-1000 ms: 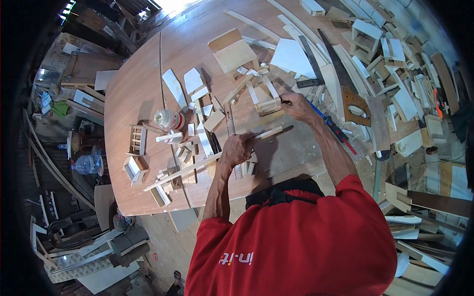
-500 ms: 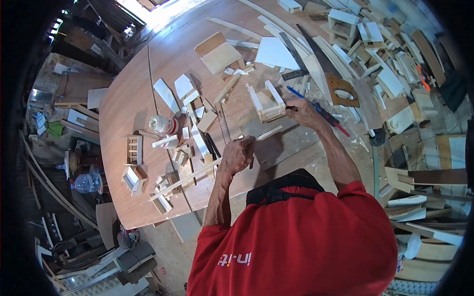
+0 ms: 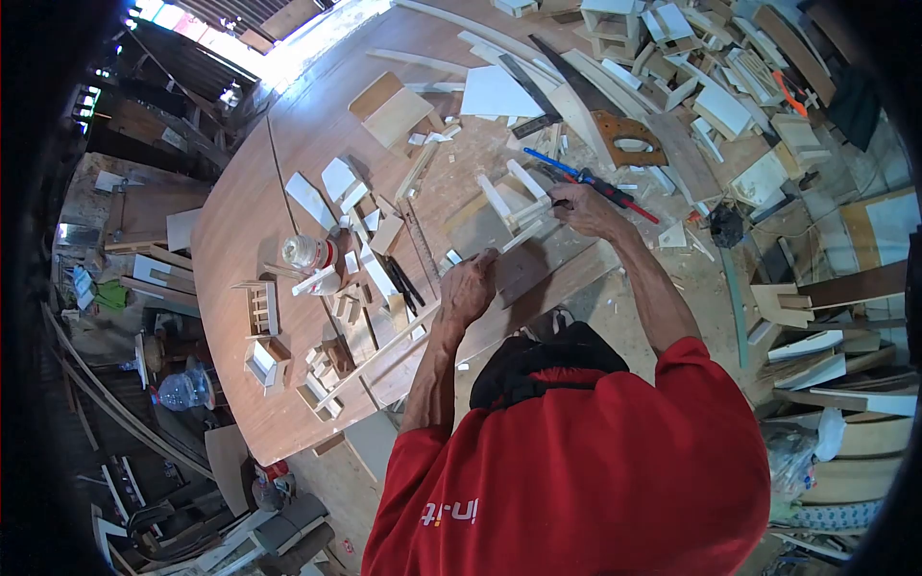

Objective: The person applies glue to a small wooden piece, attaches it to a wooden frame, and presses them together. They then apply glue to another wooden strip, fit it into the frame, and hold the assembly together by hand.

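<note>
My left hand (image 3: 468,286) is closed round a long thin wooden strip (image 3: 370,367), which runs down-left across the table and out past my fingers to the right. My right hand (image 3: 584,209) pinches the near right corner of a small wooden frame (image 3: 509,200) with upright pieces. The strip's right end lies against or just beside the frame's near side; contact is hard to tell. A blue pen (image 3: 549,161) and a red and black tool (image 3: 619,195) lie just beyond my right hand.
On the wooden table (image 3: 230,216) stand a glass jar (image 3: 305,252), small wooden models (image 3: 265,363) and offcuts. A metal ruler (image 3: 423,240) lies left of the frame. A handsaw (image 3: 629,140) lies at the back right, near piled wood pieces (image 3: 722,108).
The strip in my left hand has come closer to the frame's near side. My right hand stays at the frame's corner. The whole view has shifted slightly.
</note>
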`<state>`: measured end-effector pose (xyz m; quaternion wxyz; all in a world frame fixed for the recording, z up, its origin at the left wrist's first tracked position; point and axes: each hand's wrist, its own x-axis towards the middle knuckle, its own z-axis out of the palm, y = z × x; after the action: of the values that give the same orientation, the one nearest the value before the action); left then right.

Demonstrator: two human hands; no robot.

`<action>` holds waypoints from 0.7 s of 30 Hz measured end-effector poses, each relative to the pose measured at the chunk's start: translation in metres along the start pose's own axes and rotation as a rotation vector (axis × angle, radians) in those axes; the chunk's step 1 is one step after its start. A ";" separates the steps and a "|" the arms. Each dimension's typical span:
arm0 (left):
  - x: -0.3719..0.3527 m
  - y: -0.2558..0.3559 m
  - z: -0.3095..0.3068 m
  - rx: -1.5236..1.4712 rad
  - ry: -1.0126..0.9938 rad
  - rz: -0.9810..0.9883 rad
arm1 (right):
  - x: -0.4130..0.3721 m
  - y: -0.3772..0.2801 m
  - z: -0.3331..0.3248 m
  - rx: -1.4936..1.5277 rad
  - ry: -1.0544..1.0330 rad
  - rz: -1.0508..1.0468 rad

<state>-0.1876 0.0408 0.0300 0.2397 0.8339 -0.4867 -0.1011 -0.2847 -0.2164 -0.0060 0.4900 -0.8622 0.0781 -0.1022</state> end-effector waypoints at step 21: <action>0.016 -0.001 0.023 0.156 0.079 -0.021 | -0.022 0.007 0.004 -0.008 0.121 0.027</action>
<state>-0.1874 0.0207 0.0109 0.1918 0.8585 -0.4746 -0.0322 -0.3051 -0.2112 -0.0159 0.4821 -0.8553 0.1196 -0.1474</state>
